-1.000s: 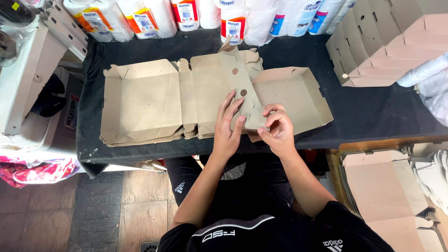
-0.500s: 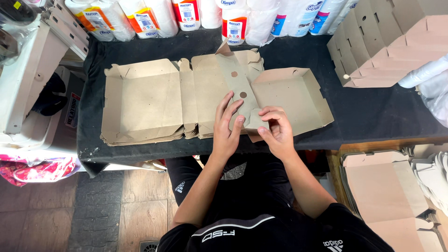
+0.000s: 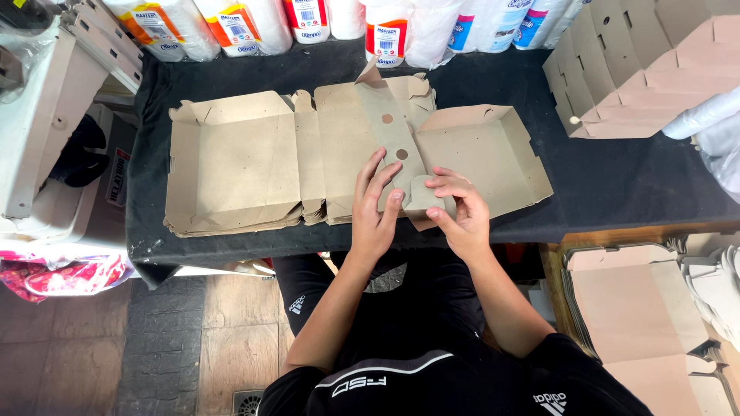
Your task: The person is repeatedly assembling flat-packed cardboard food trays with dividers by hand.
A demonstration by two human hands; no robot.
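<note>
The box blank [image 3: 370, 146] lies on the black cloth [image 3: 617, 185] of the table, its middle panel with two round holes running toward the person. The left hand [image 3: 375, 212] is spread flat on that panel, fingers pointing away, pressing down rather than gripping. The right hand [image 3: 461, 216] pinches a small flap [image 3: 428, 196] at the near edge, thumb below and fingers curled over the top; the fingers cover most of the flap, so I cannot tell how far it is folded. On the right a tray half [image 3: 486, 158] already stands with raised walls. On the left another tray half [image 3: 231, 162] sits on a stack of blanks, only their edges showing. Along the far edge stand paper rolls [image 3: 231, 27], tops cut off. Folded boxes [image 3: 624, 69] are nested at upper right, partly out of view. More flat blanks [image 3: 640, 308] lie lower right, below the table, cut off by the edge.
</note>
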